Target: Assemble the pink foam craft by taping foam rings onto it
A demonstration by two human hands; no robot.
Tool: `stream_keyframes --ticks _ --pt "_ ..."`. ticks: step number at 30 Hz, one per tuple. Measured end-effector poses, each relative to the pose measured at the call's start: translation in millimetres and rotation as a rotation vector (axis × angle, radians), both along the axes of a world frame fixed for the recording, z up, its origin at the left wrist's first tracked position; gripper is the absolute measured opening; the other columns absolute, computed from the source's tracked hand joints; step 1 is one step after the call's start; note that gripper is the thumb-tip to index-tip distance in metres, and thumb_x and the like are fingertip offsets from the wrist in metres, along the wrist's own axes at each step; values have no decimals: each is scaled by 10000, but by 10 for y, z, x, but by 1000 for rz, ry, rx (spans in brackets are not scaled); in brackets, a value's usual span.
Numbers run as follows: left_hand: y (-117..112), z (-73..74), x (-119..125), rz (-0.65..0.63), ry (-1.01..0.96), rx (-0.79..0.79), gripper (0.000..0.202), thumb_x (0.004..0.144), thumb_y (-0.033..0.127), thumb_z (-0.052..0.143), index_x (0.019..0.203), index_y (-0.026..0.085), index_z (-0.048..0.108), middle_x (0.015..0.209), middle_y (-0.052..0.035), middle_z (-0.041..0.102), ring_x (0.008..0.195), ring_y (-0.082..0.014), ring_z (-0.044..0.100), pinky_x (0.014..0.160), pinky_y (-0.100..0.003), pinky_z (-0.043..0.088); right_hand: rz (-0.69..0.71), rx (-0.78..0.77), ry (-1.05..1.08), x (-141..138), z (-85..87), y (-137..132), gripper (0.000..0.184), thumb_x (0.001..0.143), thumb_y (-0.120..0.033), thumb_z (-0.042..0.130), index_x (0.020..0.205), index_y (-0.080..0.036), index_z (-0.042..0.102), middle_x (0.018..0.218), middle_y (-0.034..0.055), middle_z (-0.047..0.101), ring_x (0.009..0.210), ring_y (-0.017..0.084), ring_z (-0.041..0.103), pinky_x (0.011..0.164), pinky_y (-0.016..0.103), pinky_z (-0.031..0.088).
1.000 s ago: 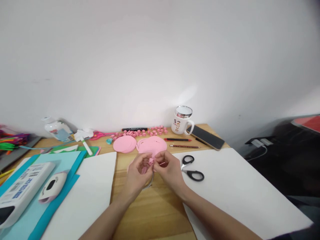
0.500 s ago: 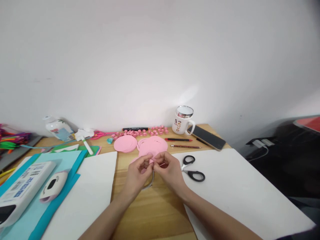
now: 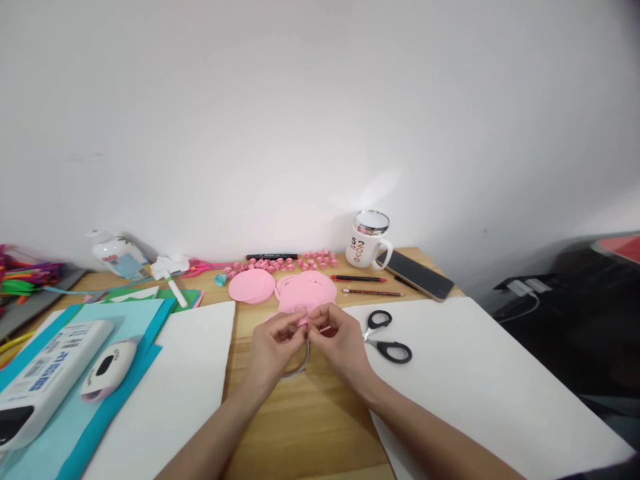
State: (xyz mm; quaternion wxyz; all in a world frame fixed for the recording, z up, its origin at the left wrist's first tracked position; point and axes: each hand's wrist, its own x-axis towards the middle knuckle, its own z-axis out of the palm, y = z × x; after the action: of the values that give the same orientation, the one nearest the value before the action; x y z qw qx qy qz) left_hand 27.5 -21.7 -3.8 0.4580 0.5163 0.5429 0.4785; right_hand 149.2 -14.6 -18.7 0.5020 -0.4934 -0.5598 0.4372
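Close together over the wooden table, my left hand and my right hand pinch a small pink paper piece between their fingertips. Fingers cover much of it. Just beyond lies a loose pile of pink paper circles, partly behind the hands. A neater stack of pink circles is to its left. Below the fingertips a thin grey curved thing shows, its kind unclear. Black-handled scissors lie right of my right hand, their blades mostly hidden by it.
Several small pink rolled papers line the back near a marker. A white mug, phone and pencils stand or lie back right. White sheets flank the hands; a white box is left.
My left fingers have straightened and shifted a little, and more of the pink paper shows between the fingertips. My right hand keeps its pinch. The view has shifted slightly.
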Motion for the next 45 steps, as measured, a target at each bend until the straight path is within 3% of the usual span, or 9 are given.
stream_keyframes --ticks 7,13,18,22,25,29,36,41,45 --pt "2 -22 -40 -60 124 117 212 694 300 619 826 172 725 715 -61 661 572 -143 582 496 -223 467 3 89 -82 23 5 -16 36 708 -196 545 697 -174 571 643 5 626 571 132 588 541 238 480" --pt "57 -55 -124 -7 144 177 194 707 296 615 829 180 712 847 -67 692 746 -190 625 669 -273 494 28 151 -130 81 72 34 88 752 -218 528 788 -178 597 727 14 633 637 128 590 592 241 489" --pt "99 -72 -214 141 222 170 268 740 328 580 932 172 681 721 -40 671 618 -161 602 573 -251 478 522 227 -487 184 103 36 223 608 -172 696 820 -226 656 871 13 562 750 145 560 638 245 464" --pt "120 -96 -259 131 263 248 251 762 315 559 948 193 674 780 -28 665 665 -152 614 657 -256 480 654 296 -736 204 78 0 179 620 -176 714 781 -237 664 931 15 514 805 158 540 662 256 444" --pt "154 -126 -286 119 316 292 217 751 289 575 915 198 685 819 -37 677 769 -173 619 747 -278 467 641 381 -747 184 85 -16 93 720 -168 620 794 -225 630 974 16 501 806 141 536 667 240 432" --pt "202 -141 -319 124 280 313 204 745 284 578 895 198 687 849 -44 676 804 -183 615 762 -292 471 596 538 -810 126 176 -54 154 776 -154 521 902 -226 574 1042 51 491 829 171 525 623 249 420" --pt "190 -72 -339 83 15 142 280 704 342 612 910 162 670 745 -39 670 562 -145 610 501 -222 469 606 745 -915 -71 448 -226 192 830 -120 423 947 -227 533 1003 61 505 931 200 487 582 227 408" --pt "195 35 -378 208 -95 10 305 636 344 663 852 130 682 554 8 621 324 -48 398 321 -170 300 471 762 -829 -23 462 -231 280 818 -126 430 1056 -250 511 1067 68 510 993 189 486 692 264 451" --pt "219 91 -417 295 -279 -22 325 588 325 694 841 122 682 569 22 598 333 -9 295 313 -151 222 228 594 -931 436 261 -143 423 736 -7 371 1072 -207 535 1027 100 562 919 194 545 728 318 467"
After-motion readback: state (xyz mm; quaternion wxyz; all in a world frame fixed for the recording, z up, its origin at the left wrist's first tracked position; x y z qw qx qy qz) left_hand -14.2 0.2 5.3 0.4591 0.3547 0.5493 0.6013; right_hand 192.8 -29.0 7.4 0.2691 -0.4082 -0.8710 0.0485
